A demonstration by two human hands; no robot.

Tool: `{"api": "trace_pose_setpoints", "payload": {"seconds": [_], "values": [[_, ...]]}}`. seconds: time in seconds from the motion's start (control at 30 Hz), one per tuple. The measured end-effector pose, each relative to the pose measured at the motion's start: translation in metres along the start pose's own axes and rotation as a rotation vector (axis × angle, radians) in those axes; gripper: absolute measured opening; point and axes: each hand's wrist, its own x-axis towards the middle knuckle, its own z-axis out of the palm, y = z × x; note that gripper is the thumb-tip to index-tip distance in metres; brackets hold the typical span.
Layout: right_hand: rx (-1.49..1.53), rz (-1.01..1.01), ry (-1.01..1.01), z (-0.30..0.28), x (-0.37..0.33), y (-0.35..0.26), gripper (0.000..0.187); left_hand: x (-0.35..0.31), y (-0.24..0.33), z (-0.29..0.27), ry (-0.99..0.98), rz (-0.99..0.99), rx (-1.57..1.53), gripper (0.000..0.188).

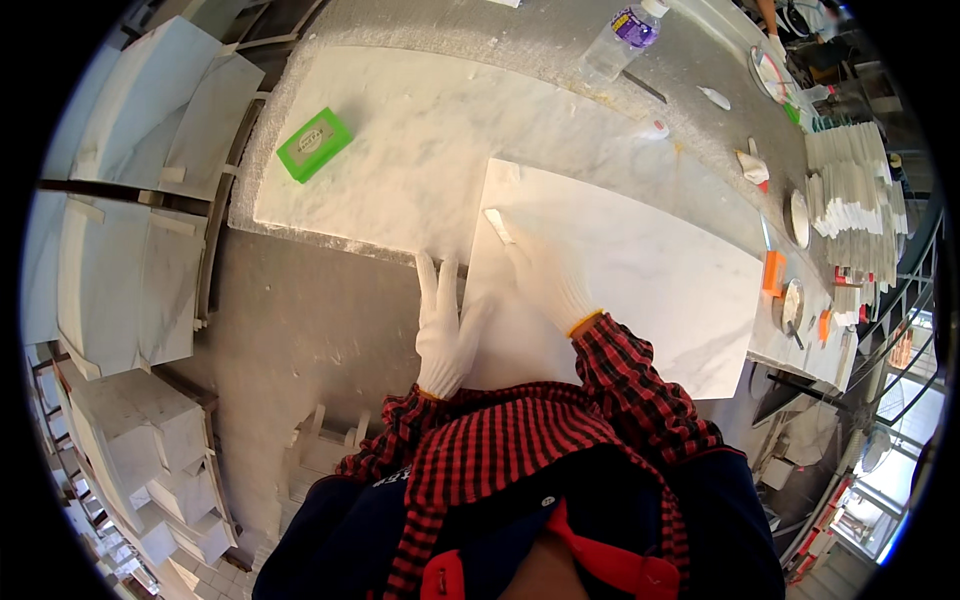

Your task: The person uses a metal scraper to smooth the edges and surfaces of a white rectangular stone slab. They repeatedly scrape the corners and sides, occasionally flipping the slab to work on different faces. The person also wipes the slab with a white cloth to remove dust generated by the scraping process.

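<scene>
A smooth white marble slab (650, 290) lies in front of me, overlapping a larger grey-white slab (390, 140) beneath it. My left hand (447, 335), in a white knitted glove, spreads its fingers at the left edge of the smooth slab; the fingertips reach the front edge of the larger slab. My right hand (548, 280), gloved the same way, rests over the smooth slab near its left side. At its fingertips a small pale strip (498, 226) touches the surface. The white glove blends with the stone, so the exact grip is hard to see.
A green-framed block (315, 145) lies on the larger slab. Beyond it stand a clear bottle (622, 42) and a pale tube (714, 97). To the right are an orange-handled scraper (773, 272), a bowl (792, 305) and stacked tiles (850, 185). Marble slabs (130, 280) fill racks at left.
</scene>
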Motion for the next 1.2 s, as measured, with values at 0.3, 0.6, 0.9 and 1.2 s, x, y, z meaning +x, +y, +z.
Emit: {"api": "trace_pose_setpoints", "payload": {"seconds": [0.3, 0.6, 0.9, 1.2], "values": [[0.168, 0.355, 0.003, -0.021, 0.035, 0.005, 0.045, 0.001, -0.001, 0.003, 0.018, 0.026, -0.014, 0.072], [0.32, 0.202, 0.193, -0.016, 0.017, 0.008, 0.047, -0.002, -0.005, 0.003, -0.005, 0.029, 0.015, 0.074], [0.299, 0.042, 0.203, -0.019, 0.024, -0.005, 0.046, 0.0, 0.004, 0.002, 0.037, -0.01, -0.015, 0.072], [0.159, 0.277, 0.191, -0.015, 0.041, 0.019, 0.045, -0.002, 0.003, 0.003, 0.064, 0.028, -0.019, 0.071]]}}
